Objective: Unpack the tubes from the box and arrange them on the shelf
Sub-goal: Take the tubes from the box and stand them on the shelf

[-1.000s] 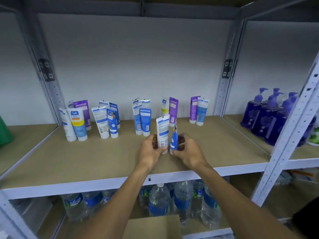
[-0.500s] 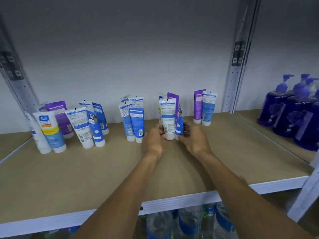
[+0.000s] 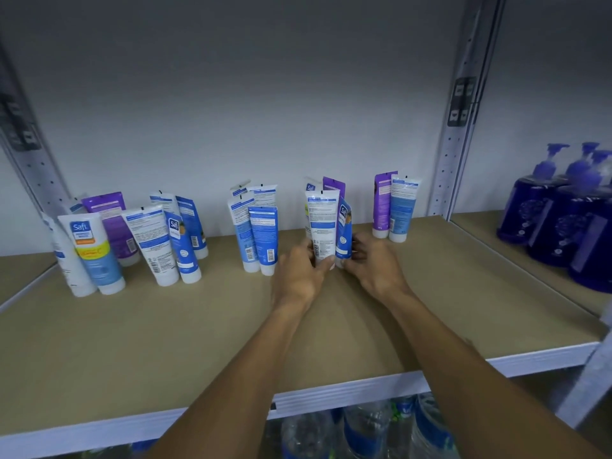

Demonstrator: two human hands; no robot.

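Observation:
My left hand (image 3: pixel 299 274) grips a white tube (image 3: pixel 321 223) near its cap, standing it upright on the shelf board (image 3: pixel 198 342). Right beside it, my right hand (image 3: pixel 374 270) pinches the base of a blue tube (image 3: pixel 343 230). Both tubes stand in front of a purple tube (image 3: pixel 333 185) and a white one behind. More tubes stand in groups: several at the left (image 3: pixel 99 250), a blue pair in the middle (image 3: pixel 258 233), and a purple and blue pair at the right (image 3: pixel 394 207). The box is out of view.
Dark blue pump bottles (image 3: pixel 563 210) fill the neighbouring shelf bay on the right, past a grey metal upright (image 3: pixel 457 144). Water bottles (image 3: pixel 364 432) stand on the shelf below. A white wall backs the shelf.
Both hands carried the white and blue tubes from the shelf's front towards the back, up against the purple tube there. The camera came closer to the shelf.

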